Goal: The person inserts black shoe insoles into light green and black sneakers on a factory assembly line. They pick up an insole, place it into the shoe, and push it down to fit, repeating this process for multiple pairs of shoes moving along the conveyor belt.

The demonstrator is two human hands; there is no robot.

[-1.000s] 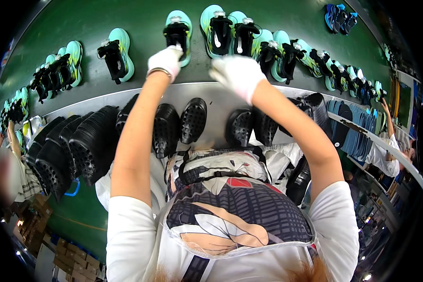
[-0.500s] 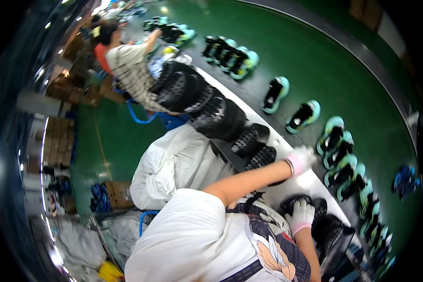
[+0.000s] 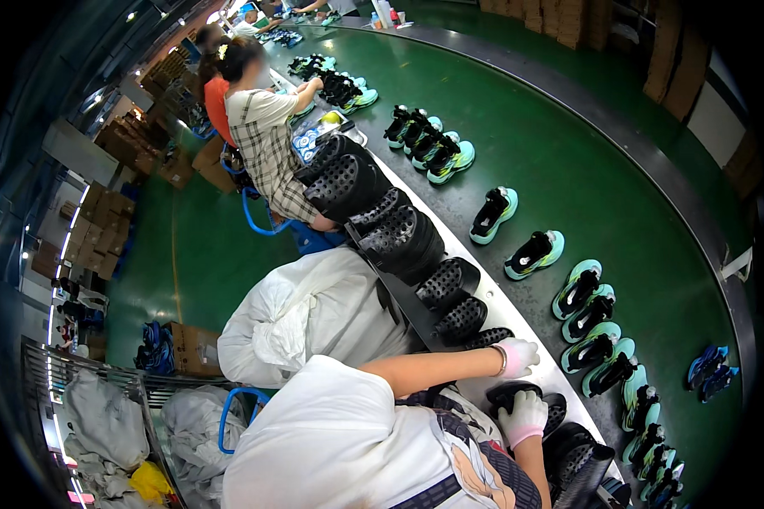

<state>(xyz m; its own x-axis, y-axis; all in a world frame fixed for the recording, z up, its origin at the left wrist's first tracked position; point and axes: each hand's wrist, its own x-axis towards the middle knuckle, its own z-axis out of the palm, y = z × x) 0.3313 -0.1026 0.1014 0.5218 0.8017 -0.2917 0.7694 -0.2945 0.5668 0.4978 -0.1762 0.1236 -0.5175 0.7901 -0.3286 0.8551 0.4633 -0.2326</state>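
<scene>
My left hand (image 3: pixel 519 358), in a white glove with a pink cuff, hovers by the white ledge, close to the end of a row of black clogs (image 3: pixel 460 319). Its fingers are slightly bent and apart, with nothing visible in them. Lower down, my right hand (image 3: pixel 525 417), gloved likewise, has its fingers curled over a black clog (image 3: pixel 508 394). Beside that hand is another dark clog (image 3: pixel 555 411), partly hidden. More black perforated clogs (image 3: pixel 399 237) stand stacked along the ledge toward the far left.
A white ledge (image 3: pixel 518 312) borders a green conveyor belt (image 3: pixel 620 195). Along it stand mint-and-black sneakers (image 3: pixel 579 288); blue shoes (image 3: pixel 710 373) lie farther right. A large white sack (image 3: pixel 301 314) rests at my left. A co-worker (image 3: pixel 267 127) sits beyond, handling sneakers.
My left hand has drawn back from the belt's edge toward the clogs and my right hand. My right hand stays on the clog. The whole view has shifted.
</scene>
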